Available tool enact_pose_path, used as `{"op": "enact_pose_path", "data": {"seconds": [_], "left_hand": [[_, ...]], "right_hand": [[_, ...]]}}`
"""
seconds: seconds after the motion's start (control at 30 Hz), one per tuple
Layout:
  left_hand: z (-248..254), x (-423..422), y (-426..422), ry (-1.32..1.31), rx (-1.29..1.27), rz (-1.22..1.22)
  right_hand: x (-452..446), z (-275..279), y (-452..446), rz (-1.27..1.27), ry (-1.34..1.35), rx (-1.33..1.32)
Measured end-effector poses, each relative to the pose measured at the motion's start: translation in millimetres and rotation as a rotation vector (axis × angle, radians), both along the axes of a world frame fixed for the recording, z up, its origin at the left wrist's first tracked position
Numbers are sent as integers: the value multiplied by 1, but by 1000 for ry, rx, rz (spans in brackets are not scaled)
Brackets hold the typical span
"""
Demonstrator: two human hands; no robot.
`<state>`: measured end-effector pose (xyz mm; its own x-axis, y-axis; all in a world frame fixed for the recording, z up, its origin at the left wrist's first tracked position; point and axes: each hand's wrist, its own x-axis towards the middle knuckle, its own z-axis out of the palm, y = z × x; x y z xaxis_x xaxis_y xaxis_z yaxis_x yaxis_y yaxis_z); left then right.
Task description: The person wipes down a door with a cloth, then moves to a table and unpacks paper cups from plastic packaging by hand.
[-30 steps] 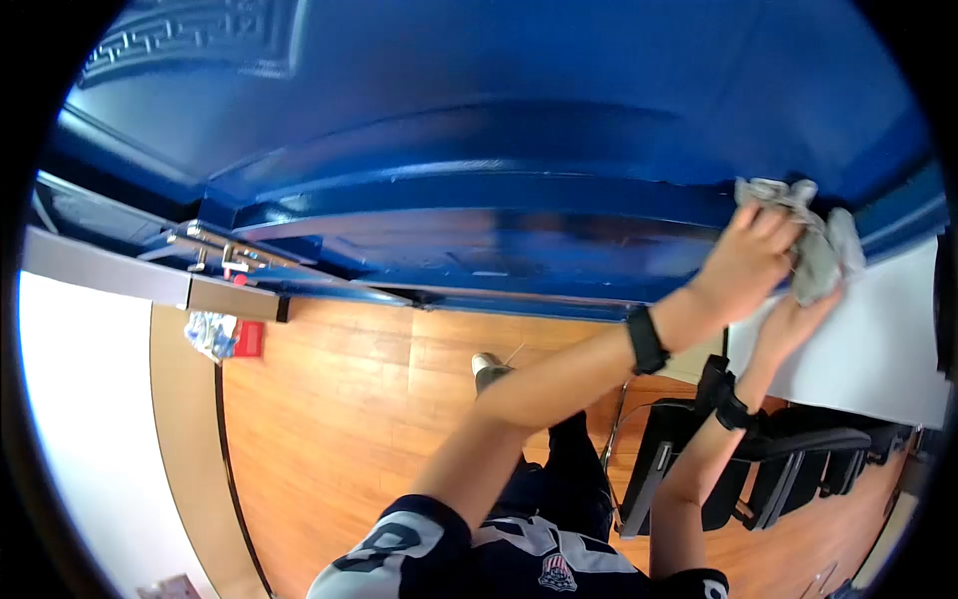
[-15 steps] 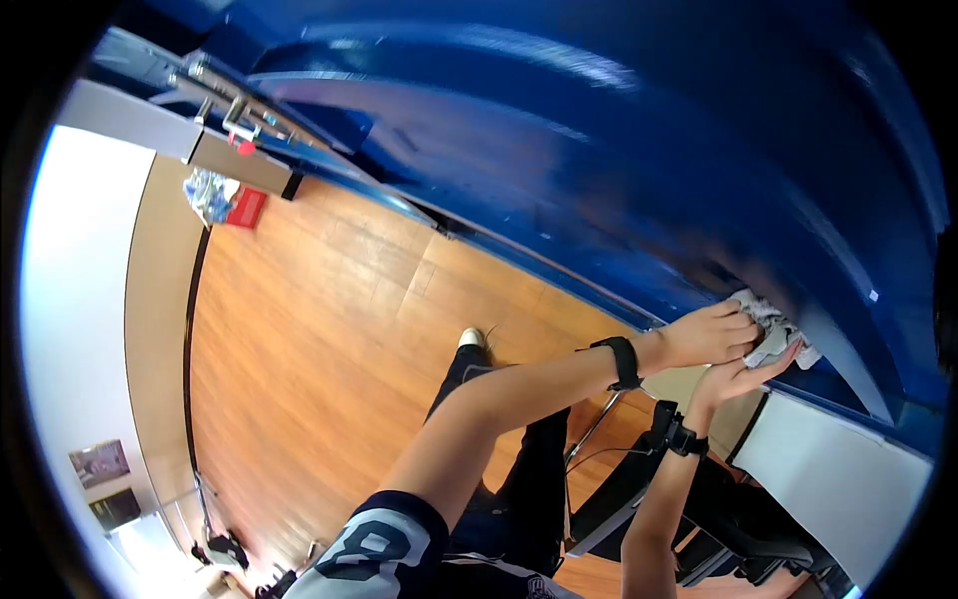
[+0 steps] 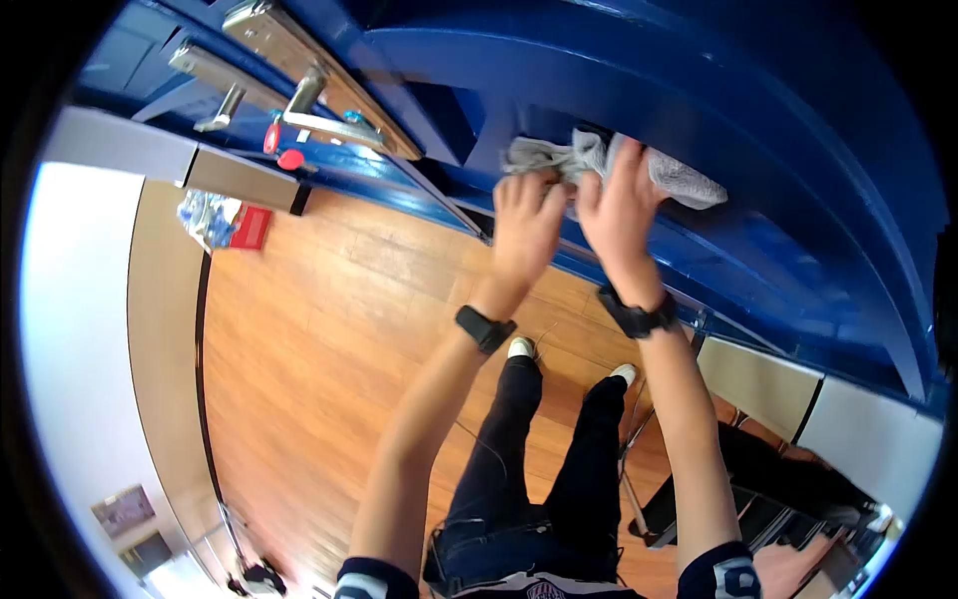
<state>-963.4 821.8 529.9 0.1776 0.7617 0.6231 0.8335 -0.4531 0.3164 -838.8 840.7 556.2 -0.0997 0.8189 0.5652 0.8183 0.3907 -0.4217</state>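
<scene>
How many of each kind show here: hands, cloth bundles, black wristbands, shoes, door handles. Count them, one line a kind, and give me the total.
Hands (left hand, right hand): 2
Cloth bundle, seemingly one piece: 1
Black wristbands: 2
Shoes: 2
Door handles: 2
Total: 9

rag (image 3: 687, 181): rough cloth | door (image 3: 599, 62): glossy | handle (image 3: 334, 129): shiny metal | floor (image 3: 319, 329): wood, apparently
</scene>
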Motion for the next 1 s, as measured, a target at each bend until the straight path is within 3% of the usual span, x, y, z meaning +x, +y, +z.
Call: {"op": "enact_pose_path", "data": {"seconds": [0.07, 0.1, 0.2, 0.23, 0.3, 0.47, 0.53, 0.6, 0.8, 0.9, 0.93, 1.0], "left_hand": [[-11, -31, 6, 15, -66, 16], [-21, -44, 9, 2, -129, 42], [-57, -76, 14, -76, -163, 75], [-71, -83, 15, -87, -166, 65], [-90, -87, 14, -18, -177, 111], [-152, -87, -7, 174, -546, 55], [-187, -81, -12, 176, -488, -26], [-205, -58, -13, 175, -514, -49], [-200, -50, -17, 246, -528, -34], [-198, -45, -16, 299, -441, -111], [-196, -41, -15, 342, -403, -167], [-199, -23, -12, 312, -457, -199]], "right_hand": [[-44, -1, 13, -1, -94, -85], [-64, -3, 19, 14, -272, -156], [-101, -37, 42, 126, -335, 228], [-107, -52, 42, 168, -269, 125], [-107, -80, 41, 156, -228, 144], [-87, -175, 25, 259, -351, 17], [-72, -208, 23, 305, -378, -126], [-50, -246, 21, 326, -504, -58], [-37, -242, 14, 369, -524, -47], [-11, -231, -4, 329, -332, -87], [-1, -228, -10, 340, -275, -211], [24, -241, -24, 253, -207, -151]]}}
